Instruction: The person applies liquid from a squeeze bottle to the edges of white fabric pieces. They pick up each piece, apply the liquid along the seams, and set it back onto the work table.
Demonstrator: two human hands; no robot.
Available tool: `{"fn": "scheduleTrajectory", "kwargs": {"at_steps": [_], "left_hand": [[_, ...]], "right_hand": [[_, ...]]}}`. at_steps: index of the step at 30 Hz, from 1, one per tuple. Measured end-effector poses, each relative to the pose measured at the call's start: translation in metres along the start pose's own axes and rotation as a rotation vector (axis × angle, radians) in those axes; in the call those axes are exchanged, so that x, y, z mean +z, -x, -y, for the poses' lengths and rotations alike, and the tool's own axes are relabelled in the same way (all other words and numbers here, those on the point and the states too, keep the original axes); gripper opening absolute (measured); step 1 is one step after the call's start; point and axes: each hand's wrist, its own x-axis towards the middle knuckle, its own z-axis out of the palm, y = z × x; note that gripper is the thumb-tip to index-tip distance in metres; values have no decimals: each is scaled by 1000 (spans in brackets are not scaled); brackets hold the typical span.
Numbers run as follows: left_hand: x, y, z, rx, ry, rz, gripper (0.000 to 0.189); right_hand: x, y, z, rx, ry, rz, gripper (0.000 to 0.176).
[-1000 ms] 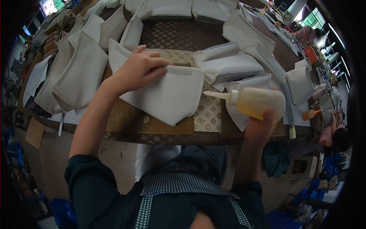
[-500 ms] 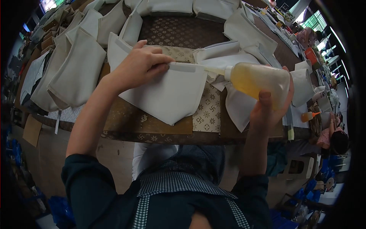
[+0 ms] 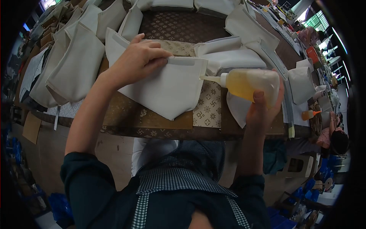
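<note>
the left hand [image 3: 139, 61] presses flat on the white fabric piece [image 3: 167, 89]; the right hand [image 3: 263, 108] grips a glue bottle [image 3: 248, 82], its nozzle seemingly touching that piece's right edge.

You are working in a fabric workshop. Cut white pieces [image 3: 72, 65] are crowding your worktable's [image 3: 179, 28] far edge, and right of it another person [image 3: 336, 140] is sitting.

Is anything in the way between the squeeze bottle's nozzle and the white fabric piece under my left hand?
Nothing visible. The right hand holds the squeeze bottle with its nozzle tip at the white fabric piece's right edge; the left hand presses farther left.
</note>
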Motion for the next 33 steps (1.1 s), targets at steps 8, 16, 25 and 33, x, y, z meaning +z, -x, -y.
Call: {"fn": "scheduleTrajectory", "kwargs": {"at_steps": [8, 16, 25, 33], "left_hand": [[5, 0, 2, 32, -32, -54, 16], [5, -6, -3, -12, -33, -25, 15], [3, -7, -9, -73, -44, -13, 16], [5, -6, -8, -55, -59, -24, 15]], "right_hand": [[-7, 26, -1, 100, -12, 2, 80], [-18, 63, -12, 120, -42, -44, 76], [-20, 89, -22, 174, -148, -123, 71], [-14, 115, -18, 135, 119, -53, 72]]}}
